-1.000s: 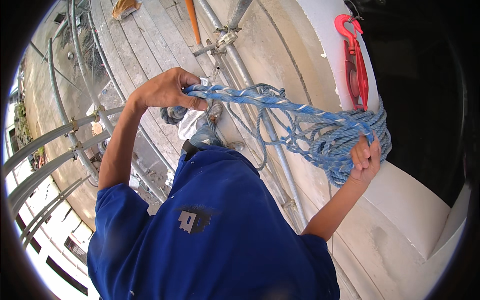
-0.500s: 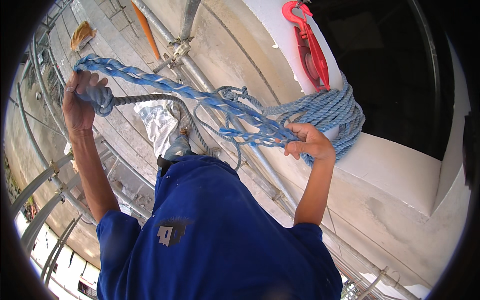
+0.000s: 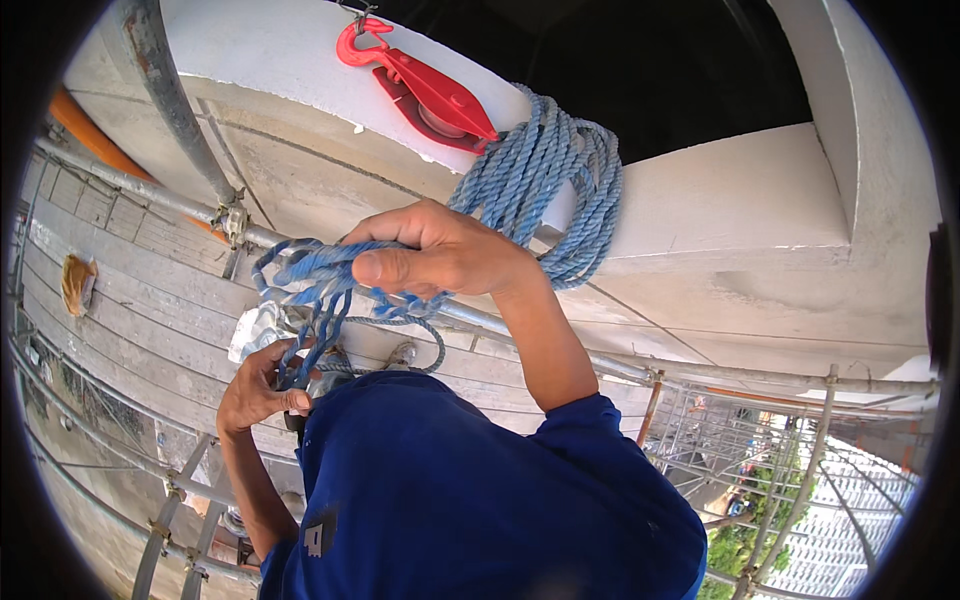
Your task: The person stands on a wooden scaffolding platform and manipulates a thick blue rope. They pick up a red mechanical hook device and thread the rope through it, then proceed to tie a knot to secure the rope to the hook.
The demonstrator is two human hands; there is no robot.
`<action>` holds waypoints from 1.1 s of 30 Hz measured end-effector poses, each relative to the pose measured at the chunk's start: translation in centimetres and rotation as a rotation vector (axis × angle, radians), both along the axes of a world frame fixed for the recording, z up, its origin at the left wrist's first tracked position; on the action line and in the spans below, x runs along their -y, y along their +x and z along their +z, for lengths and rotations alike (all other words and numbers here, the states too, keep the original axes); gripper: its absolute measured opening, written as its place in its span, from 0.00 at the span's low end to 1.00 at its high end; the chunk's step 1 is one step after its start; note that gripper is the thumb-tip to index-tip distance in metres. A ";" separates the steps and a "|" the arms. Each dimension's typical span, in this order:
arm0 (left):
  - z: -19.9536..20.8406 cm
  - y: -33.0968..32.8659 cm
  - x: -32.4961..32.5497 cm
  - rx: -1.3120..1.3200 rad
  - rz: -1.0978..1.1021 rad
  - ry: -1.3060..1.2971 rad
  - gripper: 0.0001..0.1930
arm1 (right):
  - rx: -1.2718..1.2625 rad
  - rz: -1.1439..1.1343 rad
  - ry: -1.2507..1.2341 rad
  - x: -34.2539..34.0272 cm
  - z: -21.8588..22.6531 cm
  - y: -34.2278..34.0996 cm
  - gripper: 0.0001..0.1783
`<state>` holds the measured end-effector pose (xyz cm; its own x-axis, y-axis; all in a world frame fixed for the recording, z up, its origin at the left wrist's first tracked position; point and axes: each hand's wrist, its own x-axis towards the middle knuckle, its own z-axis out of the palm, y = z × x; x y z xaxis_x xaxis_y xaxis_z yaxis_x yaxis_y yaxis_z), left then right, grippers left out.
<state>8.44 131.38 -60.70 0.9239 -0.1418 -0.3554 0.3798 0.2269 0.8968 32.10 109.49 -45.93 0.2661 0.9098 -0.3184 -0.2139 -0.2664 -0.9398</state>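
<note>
The loose bundle of blue rope (image 3: 325, 268) is in front of the person's torso, left of centre, its loops hanging above the plank deck (image 3: 150, 240). The right hand (image 3: 445, 255) is closed over the far end of the loops, thumb laid along the strands; the left hand (image 3: 255, 390), nearer and lower, is curled round the hanging strands. The rope looks light and pliable, soft enough to fold but springy in its twist, so loose loops may snag or slip apart; nothing about it seems fragile. Its rough lay should give good friction, and the best hold is probably round all strands together. A thinner loop of rope (image 3: 440, 350) dangles just right of the bundle. Beyond the right hand, a thick rope coil (image 3: 535, 170) wraps over the white ledge (image 3: 720, 195); whether it joins the bundle I cannot tell. Left of that coil lies a red pulley block (image 3: 435, 100) with a hook. Farther left are a tube clamp (image 3: 232, 222) and an orange pole (image 3: 90, 130).
</note>
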 end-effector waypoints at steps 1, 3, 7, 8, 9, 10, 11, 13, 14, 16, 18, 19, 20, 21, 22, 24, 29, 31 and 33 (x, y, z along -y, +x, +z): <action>0.6 1.1 -0.1 -0.060 0.011 0.025 0.44 | 0.033 0.043 -0.009 -0.8 0.2 -0.4 0.28; 1.5 2.6 -0.4 -0.181 0.046 0.072 0.43 | 0.072 0.125 -0.002 -1.4 0.8 -0.6 0.27; 2.0 3.4 0.1 0.249 0.235 0.736 0.47 | 0.188 0.217 0.080 -1.7 1.9 0.0 0.29; 2.2 3.3 0.2 0.375 0.369 0.656 0.50 | 0.252 0.233 0.090 -2.1 2.0 0.0 0.30; 7.1 5.4 2.4 0.486 0.527 0.422 0.51 | 0.301 0.257 0.109 -2.8 1.8 0.0 0.30; 8.2 5.9 3.0 0.478 0.515 0.427 0.50 | 0.361 0.251 0.021 -3.0 2.5 0.1 0.31; 9.3 6.4 3.7 0.469 0.506 0.430 0.49 | 0.395 0.260 -0.010 -3.2 2.8 0.1 0.31; 9.8 6.4 3.4 0.289 0.297 0.733 0.45 | 0.462 0.271 -0.072 -3.6 3.2 0.5 0.30; 9.9 6.0 2.3 0.240 0.008 0.910 0.33 | 0.492 0.284 -0.203 -3.5 3.7 1.0 0.29; 11.5 4.6 1.0 0.177 -0.129 1.009 0.25 | 0.505 0.222 -0.210 -3.2 2.5 1.4 0.27; 12.8 4.3 0.8 0.308 0.141 0.992 0.29 | 0.552 0.196 -0.191 -3.0 1.9 1.8 0.26; 12.7 4.5 0.5 0.456 0.369 0.982 0.33 | 0.607 0.212 -0.180 -3.4 1.7 1.7 0.26; 15.0 6.8 1.8 0.666 0.632 1.035 0.27 | 0.659 0.228 -0.175 -3.8 1.8 1.6 0.25; 14.7 8.1 2.4 0.643 0.581 0.926 0.25 | 0.717 0.240 -0.165 -4.2 2.0 1.4 0.25; 13.7 9.4 3.1 0.622 0.524 0.813 0.24 | 0.688 0.278 -0.131 -4.7 2.1 1.5 0.24; 10.7 10.0 3.3 0.515 0.455 0.637 0.20 | 0.638 0.280 -0.101 -5.3 3.6 2.2 0.22; 7.8 7.8 -4.0 0.251 0.387 0.369 0.17 | 0.364 0.152 -0.097 -1.7 3.4 9.2 0.20; 8.5 9.0 -3.9 0.344 0.255 0.307 0.20 | 0.303 0.085 -0.063 -1.7 1.7 10.3 0.19; 10.4 10.8 -2.4 0.366 0.201 0.236 0.28 | 0.308 0.123 -0.061 -2.9 0.9 9.8 0.19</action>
